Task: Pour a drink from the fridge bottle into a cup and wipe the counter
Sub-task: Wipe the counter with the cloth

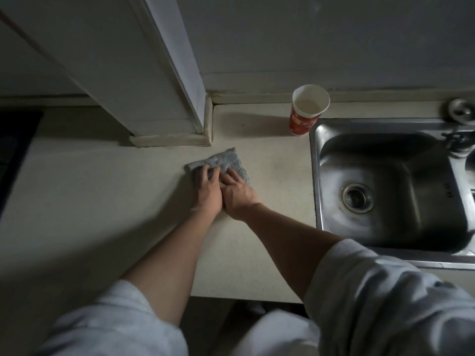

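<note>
Pale sleeves [372,291] are pushed up off both forearms. Fingers [205,173] of the left hand [208,191] and right hand [237,195] lie spread, pressing flat on a grey cloth [226,160] mid-counter [102,188]. A red cup [307,111] holding pale drink stands at the counter's back edge, just beside the sink [385,188].

I count two hands: my left hand [207,189] and my right hand [237,192], side by side near the middle of the counter [84,191], both pressed flat on one cloth [223,160]. One cup [307,111] stands at the counter's back edge, just beside the sink's left rear corner, with pale liquid in it. One sink [318,176] is set into the counter's right end, with one drain [357,197]. One tap [458,141] shows at the sink's far right edge, partly cut off. I have two sleeves, left [120,327] and right [385,299].
</note>
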